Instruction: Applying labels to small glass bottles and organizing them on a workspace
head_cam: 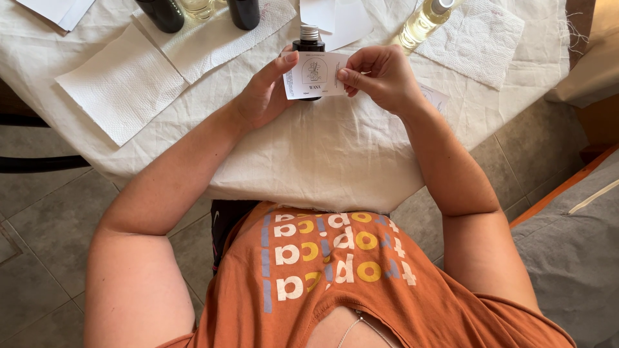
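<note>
A white paper label [314, 75] with a small printed drawing is stretched between my two hands. My left hand [265, 93] pinches its left edge with thumb and fingers. My right hand [380, 76] pinches its right edge. Right behind the label stands a small dark glass bottle [309, 44] with a silver screw neck, on the white cloth. The label hides most of the bottle's body, and I cannot tell whether the label touches it.
The table [335, 148] wears a creased white cloth. Paper towels [122, 84] lie at the left and far right. Dark bottles [164, 13] stand at the back left, a clear bottle of yellowish liquid [422, 22] at the back right. White sheets [332, 16] lie behind.
</note>
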